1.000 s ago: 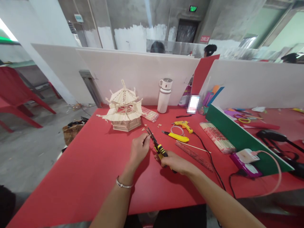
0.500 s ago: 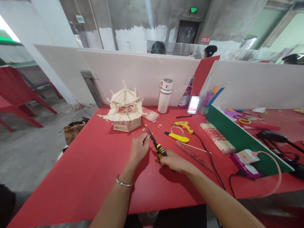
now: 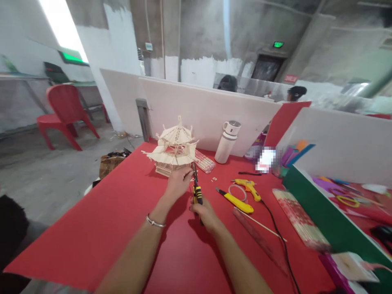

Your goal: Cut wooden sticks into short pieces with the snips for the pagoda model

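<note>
My right hand point(image 3: 204, 213) grips the black-and-yellow handles of long-nose pliers point(image 3: 197, 192), whose jaws point away from me. Close to the jaw tips, my left hand point(image 3: 179, 181) is closed in a pinch; what lies between its fingers is too small to make out. Just beyond stands a pavilion model point(image 3: 174, 149) built of thin wooden sticks, with two tiers of roof. The left hand overlaps the model's lower front edge in view; I cannot tell whether they touch. Small stick scraps point(image 3: 214, 179) lie to the right.
On the red tabletop point(image 3: 101, 220), right of my hands, lie a yellow utility knife point(image 3: 239, 203), a glue gun point(image 3: 249, 188) with black cord, a single stick point(image 3: 263, 226) and a pack of sticks point(image 3: 298, 218). A white bottle point(image 3: 227, 143) stands behind, before a white partition point(image 3: 190, 96).
Both hands, with the pliers, have moved forward toward the pavilion model. The pliers now point more straight ahead. The view has turned left and tilted.
</note>
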Action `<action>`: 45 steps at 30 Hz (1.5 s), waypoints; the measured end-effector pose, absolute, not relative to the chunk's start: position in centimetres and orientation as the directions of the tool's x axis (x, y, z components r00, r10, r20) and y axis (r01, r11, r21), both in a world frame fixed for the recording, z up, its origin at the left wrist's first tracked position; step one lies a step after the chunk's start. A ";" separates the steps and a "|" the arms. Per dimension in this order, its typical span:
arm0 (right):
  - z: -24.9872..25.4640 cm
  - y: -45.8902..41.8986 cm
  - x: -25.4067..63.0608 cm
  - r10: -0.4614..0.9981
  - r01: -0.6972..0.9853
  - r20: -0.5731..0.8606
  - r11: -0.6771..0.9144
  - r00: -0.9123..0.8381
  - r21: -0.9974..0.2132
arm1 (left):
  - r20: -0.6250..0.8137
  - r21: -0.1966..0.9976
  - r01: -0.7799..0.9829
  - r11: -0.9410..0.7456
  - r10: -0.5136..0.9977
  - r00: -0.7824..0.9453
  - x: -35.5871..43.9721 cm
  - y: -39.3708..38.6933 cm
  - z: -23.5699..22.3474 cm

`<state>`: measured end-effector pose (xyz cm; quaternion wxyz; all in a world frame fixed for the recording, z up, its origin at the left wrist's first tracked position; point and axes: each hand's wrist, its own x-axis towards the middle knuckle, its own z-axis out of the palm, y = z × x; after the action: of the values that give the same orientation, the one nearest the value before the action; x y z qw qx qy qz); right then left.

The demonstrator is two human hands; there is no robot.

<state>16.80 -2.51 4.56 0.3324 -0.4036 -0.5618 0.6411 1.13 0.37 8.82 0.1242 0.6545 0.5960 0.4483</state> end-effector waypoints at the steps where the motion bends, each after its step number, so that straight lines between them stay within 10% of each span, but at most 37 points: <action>1: 4.3 -2.6 16.7 0.876 -0.003 -0.142 -0.162 -0.460 -0.987 | 0.438 0.696 0.670 -0.259 0.892 -0.110 1.3 0.4 9.0; 11: 2.4 -2.8 16.7 0.908 -0.133 -0.063 -0.128 -0.413 -0.983 | 0.139 0.984 0.134 -0.114 0.972 -0.191 4.4 1.6 9.7; 45: 2.6 -3.7 16.6 0.768 -0.343 -0.244 -0.515 -0.593 -0.786 | 0.150 0.954 0.285 -0.088 0.968 -0.200 4.0 3.5 8.5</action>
<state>16.64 -3.72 2.58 0.3394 -0.2975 -0.3568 0.8179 4.02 3.51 8.48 0.3365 0.5354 0.5853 0.5075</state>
